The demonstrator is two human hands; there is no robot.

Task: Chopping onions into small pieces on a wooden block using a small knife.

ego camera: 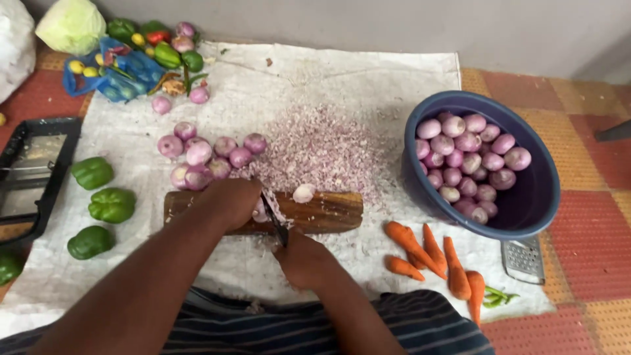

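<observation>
I'm pressing my left hand (pixel 231 200) down on a peeled onion (pixel 260 212) on the wooden cutting board (pixel 328 212), fingers curled over it so most of it is hidden, and my right hand (pixel 303 258) is gripping the handle of a knife (pixel 274 217), closed tight around it, with the blade running up across the board's near edge right beside that onion. Another onion half (pixel 303 192) is sitting on the board's far edge, just right of the blade. The board is lying on a white cloth (pixel 368 79) spread on the floor, and behind it a wide heap of chopped onion (pixel 322 148) is spreading over the cloth. To the left of that heap, a cluster of whole peeled onions (pixel 210 158) is waiting just beyond my left hand. On my right, a blue bowl (pixel 536 197) is holding many more peeled onions, and in front of it carrots (pixel 434 256) are lying beside a small metal grater (pixel 524 258). Off to my left, green peppers (pixel 102 204) are resting on the cloth near a black tray (pixel 36 171).
</observation>
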